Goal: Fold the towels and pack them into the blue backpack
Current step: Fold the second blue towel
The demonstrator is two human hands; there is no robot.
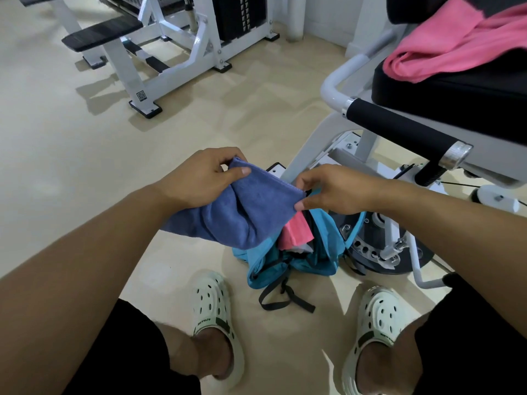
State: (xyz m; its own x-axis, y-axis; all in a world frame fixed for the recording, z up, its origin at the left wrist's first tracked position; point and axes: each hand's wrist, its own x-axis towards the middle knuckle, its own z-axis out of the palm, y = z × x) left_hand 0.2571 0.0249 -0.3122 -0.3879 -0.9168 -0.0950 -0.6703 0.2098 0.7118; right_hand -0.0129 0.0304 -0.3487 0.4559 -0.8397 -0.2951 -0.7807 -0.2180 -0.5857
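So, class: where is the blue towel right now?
Centre of the head view, the blue towel is held by the left hand and right hand above the backpack.

Left hand (199,178) and right hand (336,189) — both pinching, arms outstretched.

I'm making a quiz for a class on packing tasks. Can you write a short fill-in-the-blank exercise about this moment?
1. Both the left hand and the right hand pinch the top edge of a ____ towel.
2. The blue backpack lies on the ____, between the person's feet.
3. A folded ____ towel shows in the backpack's opening.
4. Another pink towel lies on the black padded ____.

Missing words: blue; floor; pink; seat
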